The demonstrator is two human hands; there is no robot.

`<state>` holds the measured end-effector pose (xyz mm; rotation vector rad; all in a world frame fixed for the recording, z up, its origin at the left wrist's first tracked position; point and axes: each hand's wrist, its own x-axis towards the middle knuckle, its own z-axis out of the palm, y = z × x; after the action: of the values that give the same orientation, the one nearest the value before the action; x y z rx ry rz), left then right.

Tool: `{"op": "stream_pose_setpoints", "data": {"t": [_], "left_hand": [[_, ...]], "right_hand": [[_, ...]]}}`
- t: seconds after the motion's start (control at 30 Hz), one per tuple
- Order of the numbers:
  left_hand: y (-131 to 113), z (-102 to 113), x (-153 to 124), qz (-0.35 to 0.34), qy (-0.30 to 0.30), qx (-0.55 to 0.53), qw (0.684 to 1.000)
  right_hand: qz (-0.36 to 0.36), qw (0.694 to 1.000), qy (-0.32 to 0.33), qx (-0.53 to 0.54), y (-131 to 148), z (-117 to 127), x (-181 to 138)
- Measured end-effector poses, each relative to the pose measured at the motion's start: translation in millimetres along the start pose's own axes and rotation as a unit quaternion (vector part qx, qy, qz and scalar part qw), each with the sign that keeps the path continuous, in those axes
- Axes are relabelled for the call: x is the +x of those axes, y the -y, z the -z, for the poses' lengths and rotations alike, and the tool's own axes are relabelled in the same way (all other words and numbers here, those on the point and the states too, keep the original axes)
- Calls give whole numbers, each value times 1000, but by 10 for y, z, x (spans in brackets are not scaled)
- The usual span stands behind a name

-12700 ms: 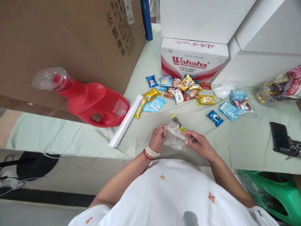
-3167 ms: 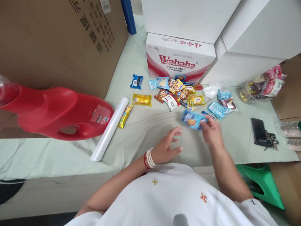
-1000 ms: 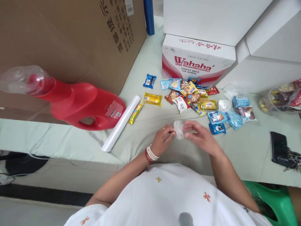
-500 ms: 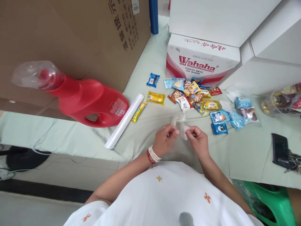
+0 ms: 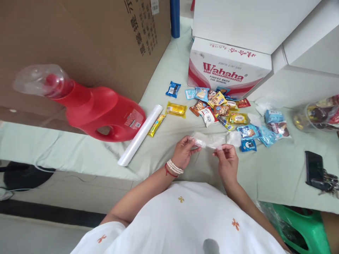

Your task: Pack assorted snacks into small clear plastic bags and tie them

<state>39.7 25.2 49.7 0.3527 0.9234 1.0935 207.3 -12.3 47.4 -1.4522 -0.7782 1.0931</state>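
Observation:
My left hand (image 5: 184, 152) and my right hand (image 5: 226, 161) both pinch a crumpled clear plastic bag (image 5: 212, 140), stretched sideways between them just above the pale green cloth (image 5: 164, 148). The bag's right end bunches past my right fingers. A beaded bracelet and a red thread circle my left wrist. Beyond the bag lies a heap of small snack packets (image 5: 217, 106), with blue packets (image 5: 249, 132) nearest my right hand.
A red detergent jug (image 5: 100, 113) lies on its side at left beside a white roll (image 5: 140, 134) and a yellow bar (image 5: 156, 125). A big cardboard box (image 5: 79, 42), a Wahaha carton (image 5: 227, 68) and white boxes stand behind. A phone with keys (image 5: 314, 171) lies at right.
Half a second ago the plastic was a small wad between my close-set hands. My hands have drawn apart and the bag is now pulled out lengthwise.

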Motion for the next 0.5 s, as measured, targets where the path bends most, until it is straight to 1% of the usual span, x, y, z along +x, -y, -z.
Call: {"op": "stream_pose_setpoints", "data": {"t": [0.03, 0.07, 0.13, 0.17, 0.2, 0.23, 0.27, 0.3, 0.33, 0.37, 0.4, 0.43, 0.47, 0.5], "left_hand": [[-17, 7, 7, -4, -13, -14, 1000], [-33, 15, 14, -7, -21, -25, 999], [-56, 31, 25, -6, -28, -31, 999], [-63, 39, 26, -7, -32, -22, 999], [-65, 48, 25, -9, -37, -5, 999], [-64, 56, 22, -14, -43, 15, 999], [-57, 63, 18, -20, -47, 37, 998], [-46, 68, 12, -25, -48, 59, 997], [-30, 71, 5, -27, -44, 79, 996], [-12, 71, -3, -26, -35, 95, 995], [9, 67, -11, -24, -25, 108, 994], [28, 60, -20, -24, -14, 119, 992], [44, 53, -28, -28, -5, 126, 992], [55, 47, -35, -35, -1, 128, 991]], "right_hand": [[-49, 998, -5, 35, -21, -5, -11], [-112, 991, 1, 66, -45, -7, -21], [-233, 968, 47, 86, -98, 13, -43], [-257, 962, 68, 64, -121, 38, -56], [-243, 967, 74, 23, -135, 72, -69], [-190, 979, 62, -38, -139, 112, -81], [-109, 987, 40, -111, -130, 154, -90], [-12, 982, 18, -186, -108, 190, -96], [80, 965, 8, -250, -75, 215, -97], [155, 942, 18, -299, -35, 224, -93], [206, 920, 48, -330, 7, 214, -82], [235, 903, 92, -347, 46, 185, -66], [246, 892, 139, -353, 79, 143, -44], [242, 887, 178, -351, 102, 92, -17]]}}
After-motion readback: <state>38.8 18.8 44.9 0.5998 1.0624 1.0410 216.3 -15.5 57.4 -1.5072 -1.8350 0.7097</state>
